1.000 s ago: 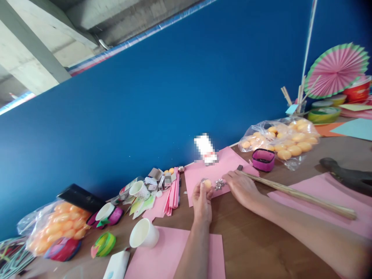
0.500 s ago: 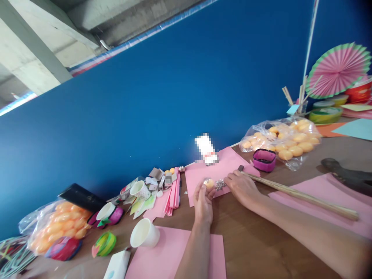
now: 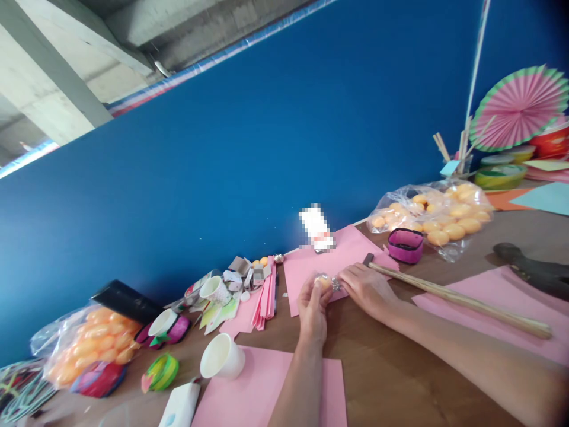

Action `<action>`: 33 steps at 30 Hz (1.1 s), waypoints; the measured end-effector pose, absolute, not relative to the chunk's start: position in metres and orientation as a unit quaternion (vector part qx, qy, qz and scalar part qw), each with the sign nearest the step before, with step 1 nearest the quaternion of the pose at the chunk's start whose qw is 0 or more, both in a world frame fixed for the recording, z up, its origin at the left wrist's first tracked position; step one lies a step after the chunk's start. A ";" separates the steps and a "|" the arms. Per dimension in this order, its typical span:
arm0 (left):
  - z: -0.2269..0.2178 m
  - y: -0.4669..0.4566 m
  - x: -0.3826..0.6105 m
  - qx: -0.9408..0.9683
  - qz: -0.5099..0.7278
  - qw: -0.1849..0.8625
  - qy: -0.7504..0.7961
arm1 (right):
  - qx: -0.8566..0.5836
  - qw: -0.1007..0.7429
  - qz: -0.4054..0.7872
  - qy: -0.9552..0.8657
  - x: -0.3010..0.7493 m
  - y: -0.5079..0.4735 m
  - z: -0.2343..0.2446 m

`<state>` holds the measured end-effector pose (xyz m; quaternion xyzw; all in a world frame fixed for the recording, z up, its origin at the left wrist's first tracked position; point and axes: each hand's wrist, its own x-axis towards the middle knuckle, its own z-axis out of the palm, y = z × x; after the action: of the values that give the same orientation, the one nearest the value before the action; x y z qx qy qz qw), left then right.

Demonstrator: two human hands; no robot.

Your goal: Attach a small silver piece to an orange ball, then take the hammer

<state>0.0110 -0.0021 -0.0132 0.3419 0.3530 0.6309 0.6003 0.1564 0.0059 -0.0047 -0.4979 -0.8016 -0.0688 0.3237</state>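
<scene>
A yellow-orange plastic ball (image 3: 323,282) with a clear, shiny upper side sits in the fingers of my left hand (image 3: 312,309), which is closed around it. Just right of the ball is a cluster of small silver beads (image 3: 336,284), partly covered. My right hand (image 3: 367,289) has its fingers bent and pressed together over these beads; the fingertips are partly hidden. Both hands are over the near edge of a pink paper sheet (image 3: 302,270). Close behind my right hand lies a hammer (image 3: 462,300) with a wooden handle and a dark head.
Bags of orange balls (image 3: 457,222) stand right and left. A purple ring-shaped band (image 3: 405,245) and dark-handled tool (image 3: 528,270) lie right. Left are a white cup (image 3: 222,356), pink strips (image 3: 265,296), small boxes (image 3: 240,274) and a green tape roll (image 3: 162,372). A blue wall (image 3: 244,148) rises behind.
My right hand has moved slightly left, covering more of the silver beads. My left hand has shifted slightly right with the ball, and the gap between the hands is smaller.
</scene>
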 end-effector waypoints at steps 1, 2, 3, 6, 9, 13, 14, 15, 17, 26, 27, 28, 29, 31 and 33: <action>-0.013 -0.002 0.011 0.342 0.630 0.601 0.353 | -0.494 0.331 -0.061 -0.801 0.156 0.006 -0.005; -0.012 -0.002 0.011 0.343 0.630 0.600 0.353 | -0.491 0.339 -0.055 -0.801 0.155 0.005 -0.005; -0.012 -0.002 0.012 0.344 0.630 0.600 0.353 | -0.488 0.347 -0.048 -0.800 0.155 0.005 -0.005; -0.011 -0.002 0.012 0.345 0.631 0.597 0.355 | -0.474 0.371 -0.023 -0.799 0.154 0.006 -0.007; -0.010 -0.001 0.012 0.340 0.630 0.597 0.361 | -0.469 0.387 0.004 -0.794 0.153 0.006 -0.008; -0.011 -0.001 0.012 0.334 0.627 0.600 0.367 | -0.466 0.407 0.025 -0.785 0.153 0.004 -0.005; -0.011 -0.001 0.011 0.336 0.627 0.601 0.365 | -0.462 0.413 0.031 -0.784 0.154 0.003 -0.005; -0.011 -0.002 0.011 0.338 0.627 0.602 0.361 | -0.456 0.418 0.038 -0.785 0.154 0.003 -0.005; -0.011 -0.002 0.011 0.343 0.627 0.604 0.353 | -0.437 0.425 0.058 -0.791 0.154 0.003 -0.006; -0.013 -0.002 0.010 0.335 0.629 0.611 0.344 | -0.418 0.459 0.090 -0.779 0.153 0.006 -0.011; -0.013 -0.002 0.010 0.333 0.631 0.611 0.343 | -0.417 0.458 0.091 -0.780 0.154 0.006 -0.011; -0.013 -0.002 0.010 0.331 0.632 0.612 0.342 | -0.417 0.457 0.092 -0.780 0.154 0.006 -0.011; -0.013 -0.002 0.010 0.329 0.633 0.612 0.341 | -0.417 0.454 0.093 -0.782 0.154 0.005 -0.010; -0.012 -0.001 0.010 0.328 0.633 0.611 0.344 | -0.423 0.448 0.090 -0.783 0.154 0.005 -0.010; -0.011 -0.001 0.011 0.329 0.630 0.611 0.349 | -0.431 0.441 0.082 -0.783 0.155 0.004 -0.009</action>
<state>0.0107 -0.0013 -0.0114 0.3287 0.3485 0.6304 0.6108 0.1548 0.0040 -0.0090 -0.4308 -0.7831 0.0823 0.4409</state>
